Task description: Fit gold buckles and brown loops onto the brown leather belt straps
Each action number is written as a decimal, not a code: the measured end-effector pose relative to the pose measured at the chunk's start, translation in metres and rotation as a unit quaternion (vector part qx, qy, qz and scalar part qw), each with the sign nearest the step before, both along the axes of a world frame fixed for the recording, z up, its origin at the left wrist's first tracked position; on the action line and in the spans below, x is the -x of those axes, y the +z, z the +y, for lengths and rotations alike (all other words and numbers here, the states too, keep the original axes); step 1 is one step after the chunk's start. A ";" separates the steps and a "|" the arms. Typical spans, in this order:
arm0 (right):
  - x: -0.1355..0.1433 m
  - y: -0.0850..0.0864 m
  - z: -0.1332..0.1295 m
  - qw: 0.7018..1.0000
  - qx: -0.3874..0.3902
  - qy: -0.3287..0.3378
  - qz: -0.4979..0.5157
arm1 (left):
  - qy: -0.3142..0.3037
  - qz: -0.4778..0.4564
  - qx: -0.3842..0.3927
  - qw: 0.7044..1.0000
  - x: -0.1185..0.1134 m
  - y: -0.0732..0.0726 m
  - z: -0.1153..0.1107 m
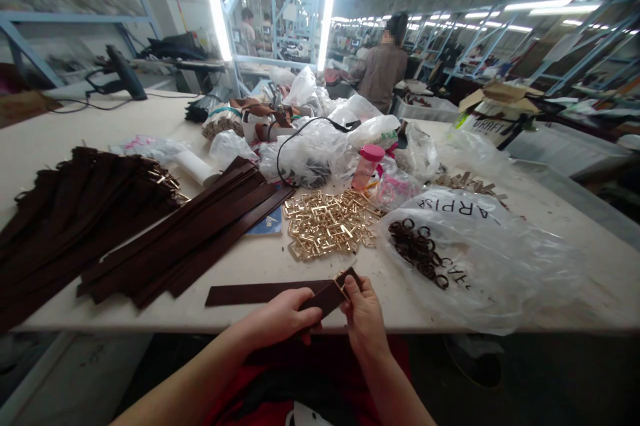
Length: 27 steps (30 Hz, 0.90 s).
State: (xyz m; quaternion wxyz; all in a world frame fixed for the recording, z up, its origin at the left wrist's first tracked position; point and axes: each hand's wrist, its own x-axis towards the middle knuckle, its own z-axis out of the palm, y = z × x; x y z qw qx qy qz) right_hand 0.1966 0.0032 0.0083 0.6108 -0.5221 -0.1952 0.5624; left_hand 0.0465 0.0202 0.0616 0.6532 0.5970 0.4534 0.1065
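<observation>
Near the table's front edge, my left hand (293, 314) is closed on a dark brown leather strap (250, 294). The strap's long end reaches left across the tabletop. A gold buckle (342, 285) sits at its right end, where the short end stands folded up. My right hand (364, 309) pinches this end by the buckle, thumb on top; its fingertips partly hide how the strap passes through. Just beyond my hands lies a heap of gold buckles (327, 223). A stack of flat brown straps (190, 239) lies to the left.
Buckled straps (85, 206) fan out at the far left. At right, a clear plastic bag (500, 266) has brown loops (417, 249) at its mouth. A pink-lidded jar (368, 167) stands behind the buckles, before crumpled bags. A person (383, 69) stands beyond the table (240, 326).
</observation>
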 end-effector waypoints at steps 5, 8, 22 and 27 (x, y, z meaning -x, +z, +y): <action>0.007 0.001 -0.002 0.998 -0.032 0.042 -0.033 | 0.029 -0.044 0.018 0.998 -0.002 0.000 0.004; 0.013 0.002 -0.006 0.996 -0.045 0.047 -0.058 | 0.019 -0.063 -0.010 0.998 -0.007 -0.001 0.008; 0.010 0.002 -0.014 0.993 -0.021 0.104 -0.052 | 0.033 -0.103 0.050 0.993 0.002 -0.014 0.008; 0.010 -0.001 -0.016 0.985 -0.038 0.120 -0.122 | 0.058 -0.059 0.027 0.996 -0.001 -0.019 0.001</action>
